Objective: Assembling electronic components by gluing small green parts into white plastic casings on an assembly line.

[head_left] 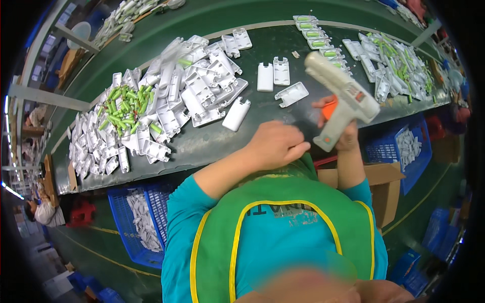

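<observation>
Your green apron (pixel 214 247) fills the lower middle of the frame; above it, your right hand (pixel 348 137) wraps the handle of a white pistol-shaped tool (pixel 347 95), barrel slanting to upper left, while your left hand (pixel 279 144) curls loosely, whether around anything I cannot tell. Just above, one white casing (pixel 292 94) lies with its long axis rising rightward, nearer your right fingers in the picture. Beneath spreads the dark green table (pixel 262 107), heaped with green cells (pixel 124 108) at left, a blue basket (pixel 123 235) standing at lower left.
</observation>
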`<state>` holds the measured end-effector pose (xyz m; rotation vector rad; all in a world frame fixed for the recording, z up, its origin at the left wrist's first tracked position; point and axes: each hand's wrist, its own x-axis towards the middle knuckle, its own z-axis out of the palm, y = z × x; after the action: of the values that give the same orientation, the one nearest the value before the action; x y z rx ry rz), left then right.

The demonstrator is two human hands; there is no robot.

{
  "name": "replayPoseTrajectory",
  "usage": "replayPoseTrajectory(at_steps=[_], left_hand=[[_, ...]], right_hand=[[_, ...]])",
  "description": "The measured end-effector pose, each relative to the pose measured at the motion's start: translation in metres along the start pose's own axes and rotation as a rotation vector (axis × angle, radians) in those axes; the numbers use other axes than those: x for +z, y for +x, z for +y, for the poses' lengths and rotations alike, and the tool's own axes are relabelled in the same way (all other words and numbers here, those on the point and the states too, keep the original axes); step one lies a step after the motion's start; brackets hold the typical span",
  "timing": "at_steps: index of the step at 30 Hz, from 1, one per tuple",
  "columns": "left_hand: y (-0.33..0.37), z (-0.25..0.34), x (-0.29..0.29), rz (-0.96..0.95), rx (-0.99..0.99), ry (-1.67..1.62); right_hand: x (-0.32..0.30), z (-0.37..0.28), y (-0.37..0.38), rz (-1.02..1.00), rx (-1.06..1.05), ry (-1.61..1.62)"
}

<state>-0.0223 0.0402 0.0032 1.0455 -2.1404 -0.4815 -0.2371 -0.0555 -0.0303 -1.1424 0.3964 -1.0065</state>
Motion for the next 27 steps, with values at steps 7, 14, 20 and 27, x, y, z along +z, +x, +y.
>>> replayPoseTrajectory(at_steps=[7, 14, 20, 27], left_hand=[[-0.01, -0.034, 0.004, 0.098, -0.188, 0.218], [0.055, -0.087, 0.009, 0.069, -0.267, 0.547], [0.077, -0.09, 0.044, -0.027, -0.154, 0.704], [0.082, -0.095, 0.046, -0.15, 0.184, 0.473]], right_hand=[[-0.035, -0.009, -0.019, 0.153, -0.017, 0.051], [-0.034, -0.009, -0.032, 0.192, -0.042, 0.023], [-0.039, -0.01, -0.035, 0.208, -0.064, 0.06], [-0.05, -0.007, -0.038, 0.22, -0.089, 0.084]])
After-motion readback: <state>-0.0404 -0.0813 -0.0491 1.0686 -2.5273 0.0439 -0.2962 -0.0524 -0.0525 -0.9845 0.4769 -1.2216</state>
